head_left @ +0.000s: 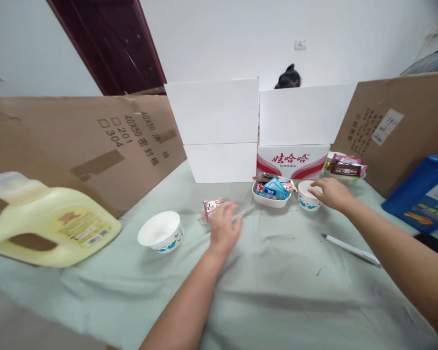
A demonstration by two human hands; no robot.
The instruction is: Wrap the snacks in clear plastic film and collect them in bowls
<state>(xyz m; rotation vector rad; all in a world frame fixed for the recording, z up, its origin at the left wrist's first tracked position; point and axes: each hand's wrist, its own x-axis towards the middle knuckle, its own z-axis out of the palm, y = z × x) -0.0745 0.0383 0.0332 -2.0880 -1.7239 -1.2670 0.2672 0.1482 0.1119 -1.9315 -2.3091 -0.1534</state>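
My left hand (225,227) rests over the cloth with its fingers apart, the tips at the edge of a red-and-white wrapped snack packet (210,208); a firm hold on it does not show. To its left stands a white paper bowl (161,232) with blue print. My right hand (331,192) pinches the rim of a second, similar white paper bowl (308,202). Just left of that bowl is a white plastic dish (271,200) heaped with snack packets (273,187), blue and red ones among them.
Behind stand white boxes (224,163) and a red-printed carton (294,161). Cardboard sheets (131,150) flank the table. A yellow jug (54,221) lies left, a blue bottle (423,194) right. A pen (350,249) lies near my right forearm; another snack-filled bowl (345,177) is behind it.
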